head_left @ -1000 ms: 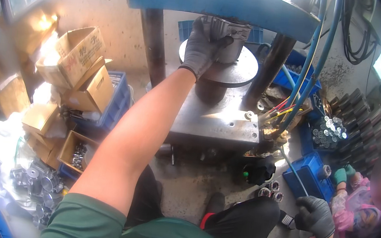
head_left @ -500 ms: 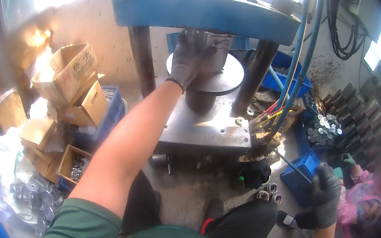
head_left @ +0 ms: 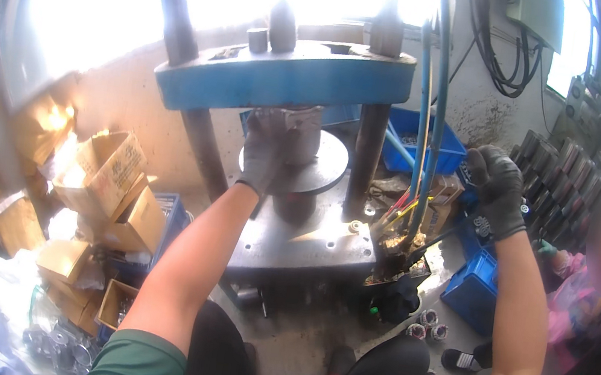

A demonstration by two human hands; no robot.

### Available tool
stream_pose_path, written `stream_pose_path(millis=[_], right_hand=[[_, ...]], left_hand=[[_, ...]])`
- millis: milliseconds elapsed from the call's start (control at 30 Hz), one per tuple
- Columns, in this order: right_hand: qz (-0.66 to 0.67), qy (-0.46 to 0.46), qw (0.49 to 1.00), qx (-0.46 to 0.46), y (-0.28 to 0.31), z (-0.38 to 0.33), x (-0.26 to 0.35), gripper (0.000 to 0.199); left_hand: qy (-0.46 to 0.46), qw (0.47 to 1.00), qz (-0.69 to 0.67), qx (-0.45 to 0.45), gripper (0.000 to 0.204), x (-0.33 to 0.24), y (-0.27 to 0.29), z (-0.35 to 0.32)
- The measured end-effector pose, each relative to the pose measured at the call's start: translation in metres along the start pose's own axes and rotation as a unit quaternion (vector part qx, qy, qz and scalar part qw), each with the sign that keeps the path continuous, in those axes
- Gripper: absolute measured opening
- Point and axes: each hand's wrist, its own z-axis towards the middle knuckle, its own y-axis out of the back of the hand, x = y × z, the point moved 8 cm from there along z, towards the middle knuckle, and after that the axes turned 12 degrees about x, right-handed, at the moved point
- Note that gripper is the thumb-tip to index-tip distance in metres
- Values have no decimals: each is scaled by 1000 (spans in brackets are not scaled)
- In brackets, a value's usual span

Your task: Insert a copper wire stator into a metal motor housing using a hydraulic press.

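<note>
My left hand [head_left: 266, 149], in a dark grey glove, reaches to the press and lies against the left side of a grey metal cylinder [head_left: 306, 137]. Its fingers curl toward the back, partly hidden. The cylinder stands on a round steel plate [head_left: 330, 165], just under the blue crossbeam [head_left: 284, 83]. At the right, my gloved right hand [head_left: 499, 189] is raised with bent fingers. A dark lever [head_left: 439, 240] slants up from the hoses to that hand and seems to be in its grip; the glove covers its end.
Blue hoses [head_left: 437, 114] hang right of the press. Cardboard boxes [head_left: 101, 173] and metal parts [head_left: 63, 346] lie at the left. A blue crate [head_left: 473, 286] stands at the right, with a seated person in pink [head_left: 578, 300] beyond. Ringed parts [head_left: 428, 326] sit on the floor.
My right hand has risen from the lower right to beside the hoses, and the lever has swung up with it. The left hand stays at the cylinder. The view has shifted.
</note>
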Motion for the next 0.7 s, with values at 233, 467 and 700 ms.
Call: stream_pose_path(millis=[233, 467, 700], right_hand=[[-87, -115, 988, 54, -5, 5, -14, 46], [-89, -165, 977, 106, -4, 8, -19, 20], [-93, -137, 984, 66, 3, 3, -11, 23]], left_hand=[[116, 836, -485, 230, 83, 32, 39, 30], [82, 816, -467, 329, 50, 29, 23, 69], [14, 836, -483, 260, 45, 25, 31, 74]])
